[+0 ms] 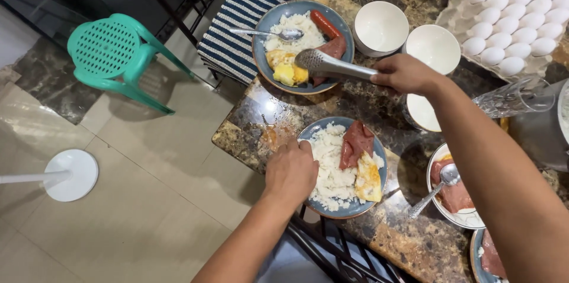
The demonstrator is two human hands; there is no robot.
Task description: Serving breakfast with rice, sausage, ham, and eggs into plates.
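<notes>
Head view, single frame. Your right hand (404,73), right of centre, is closed around the handle of the metal tongs (332,65); their tips hang shut, or nearly so, over the far blue plate (261,34) at upper centre, just above the fried egg (286,68) and beside the dark slice of meat (335,48). I cannot tell whether anything is pinched between the tips. That plate also carries rice, a red sausage (325,24) and a spoon (267,33) lying across the rice. Your left hand (290,170) grips the left rim of the near blue plate (308,135) at lower centre, fingers curled over the edge, steadying it on the marble table (361,102). Judgement: keep the tongs low over the plate and release only when the tips touch food, so nothing drops on the table. Hold your wrist level; the tips point away from you and a tilt would drag them through the egg. The near plate sits close to the table edge, so keep the left hand's hold firm and do not pull outward. Mind your right forearm: the white bowls (379,25) and the clear glass (515,98) lie just beside it, and the egg tray (510,10) stands at upper right.
</notes>
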